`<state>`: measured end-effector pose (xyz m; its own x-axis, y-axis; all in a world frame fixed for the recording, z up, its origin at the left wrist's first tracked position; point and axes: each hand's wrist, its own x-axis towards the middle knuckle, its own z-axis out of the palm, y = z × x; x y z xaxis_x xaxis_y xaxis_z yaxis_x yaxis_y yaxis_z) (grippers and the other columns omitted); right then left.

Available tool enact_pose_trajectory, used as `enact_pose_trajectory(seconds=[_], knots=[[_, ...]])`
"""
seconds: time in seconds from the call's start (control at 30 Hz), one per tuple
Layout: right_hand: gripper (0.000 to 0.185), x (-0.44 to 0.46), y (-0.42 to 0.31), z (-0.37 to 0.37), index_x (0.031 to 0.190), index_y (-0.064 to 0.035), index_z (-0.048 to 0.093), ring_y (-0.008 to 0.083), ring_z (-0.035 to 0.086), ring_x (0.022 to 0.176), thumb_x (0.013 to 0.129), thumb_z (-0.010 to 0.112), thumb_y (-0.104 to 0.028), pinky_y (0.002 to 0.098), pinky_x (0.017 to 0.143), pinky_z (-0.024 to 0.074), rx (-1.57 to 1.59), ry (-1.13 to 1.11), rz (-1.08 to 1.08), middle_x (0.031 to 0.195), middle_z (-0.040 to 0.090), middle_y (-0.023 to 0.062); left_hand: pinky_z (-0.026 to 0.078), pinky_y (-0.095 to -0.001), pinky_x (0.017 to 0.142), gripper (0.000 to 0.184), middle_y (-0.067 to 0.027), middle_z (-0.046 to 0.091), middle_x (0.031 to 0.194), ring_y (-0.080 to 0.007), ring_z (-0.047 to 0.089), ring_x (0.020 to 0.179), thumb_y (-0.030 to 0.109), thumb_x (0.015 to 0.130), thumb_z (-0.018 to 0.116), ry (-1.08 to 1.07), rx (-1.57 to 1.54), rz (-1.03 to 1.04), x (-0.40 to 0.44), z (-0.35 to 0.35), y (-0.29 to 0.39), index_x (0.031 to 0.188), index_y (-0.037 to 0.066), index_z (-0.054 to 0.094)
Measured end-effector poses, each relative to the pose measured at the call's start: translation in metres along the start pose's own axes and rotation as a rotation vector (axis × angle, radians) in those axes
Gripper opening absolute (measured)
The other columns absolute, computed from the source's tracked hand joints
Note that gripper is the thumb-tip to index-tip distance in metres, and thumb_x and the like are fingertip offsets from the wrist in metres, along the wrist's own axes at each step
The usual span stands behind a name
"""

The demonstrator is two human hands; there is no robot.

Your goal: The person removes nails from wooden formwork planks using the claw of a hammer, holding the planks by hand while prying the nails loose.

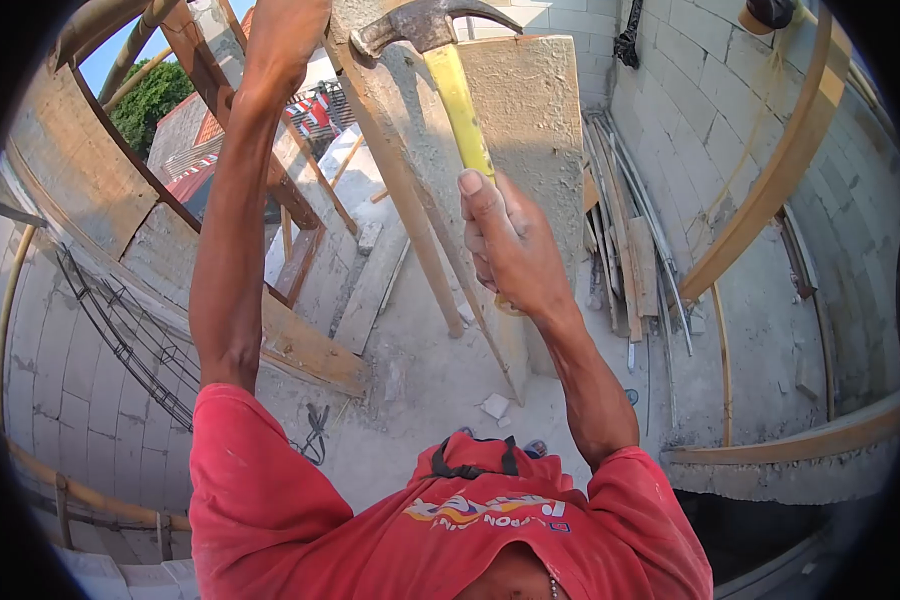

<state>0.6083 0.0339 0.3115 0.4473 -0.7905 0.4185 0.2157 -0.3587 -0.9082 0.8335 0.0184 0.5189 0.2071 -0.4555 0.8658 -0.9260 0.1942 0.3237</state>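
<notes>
A claw hammer (458,100) with a yellow handle is in my right hand (515,245). My fingers wrap round the lower handle and the thumb lies along it. The dark steel head is up at the top of the view, its face to the left and its claw to the right. Behind it stands a cement-stained board (532,130), with a long wooden post (395,170) beside it. My left hand (288,40) reaches up at the top left, near the top of that post. The upper edge of the view cuts off its fingers, so what it touches is hidden.
Long boards and metal pipes (620,235) lean by the block wall (710,90) on the right. A curved timber (760,215) slants there too. A rebar cage (130,335) hangs at the left. Rubble (494,405) lies on the concrete floor near my feet.
</notes>
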Motion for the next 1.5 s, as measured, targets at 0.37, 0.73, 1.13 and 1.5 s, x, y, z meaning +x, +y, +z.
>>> enact_pose_trajectory(seconds=[0.37, 0.73, 1.13, 1.5], knots=[[0.058, -0.020, 0.017, -0.027, 0.106, -0.0041, 0.056, 0.0076, 0.052, 0.068, 0.083, 0.087, -0.048, 0.0248, 0.062, 0.0448, -0.062, 0.252, 0.070, 0.076, 0.052, -0.0013, 0.046, -0.0408, 0.093, 0.033, -0.0169, 0.067, 0.105, -0.0290, 0.061, 0.099, 0.027, 0.104, 0.055, 0.098, -0.095, 0.172, -0.015, 0.017, 0.046, 0.118, 0.000, 0.067], [0.052, -0.017, 0.012, -0.068, 0.119, 0.0013, 0.059, 0.0264, 0.071, 0.089, 0.085, 0.083, -0.030, 0.0393, 0.080, 0.0541, -0.354, 0.262, 0.108, 0.100, 0.070, 0.0210, 0.029, -0.0502, 0.123, 0.074, -0.0284, 0.037, 0.160, -0.0357, 0.038, 0.148, 0.043, 0.106, 0.051, 0.009, -0.287, 0.259, -0.027, 0.038, 0.125, 0.158, -0.006, 0.031], [0.073, -0.009, 0.018, -0.181, 0.138, 0.0026, 0.059, 0.0177, 0.068, 0.096, 0.083, 0.088, -0.035, 0.0306, 0.082, 0.0532, -0.049, 0.084, 0.164, 0.111, 0.072, 0.0146, 0.045, -0.0363, 0.113, 0.063, -0.0123, 0.060, 0.141, -0.0219, 0.056, 0.129, 0.046, 0.105, 0.058, -0.414, -1.183, -0.042, 0.053, 0.144, 0.084, 0.144, -0.003, 0.052], [0.043, -0.046, 0.053, -0.162, 0.109, -0.0016, 0.060, 0.0029, 0.034, 0.043, 0.108, 0.053, -0.044, 0.0234, 0.038, 0.0281, 0.132, 0.696, 0.094, 0.065, 0.045, -0.0026, 0.053, -0.0332, 0.098, 0.056, -0.0101, 0.067, 0.129, -0.0186, 0.062, 0.115, 0.039, 0.100, 0.070, -0.234, -1.344, -0.166, 0.053, 0.170, 0.064, 0.135, -0.004, 0.061]])
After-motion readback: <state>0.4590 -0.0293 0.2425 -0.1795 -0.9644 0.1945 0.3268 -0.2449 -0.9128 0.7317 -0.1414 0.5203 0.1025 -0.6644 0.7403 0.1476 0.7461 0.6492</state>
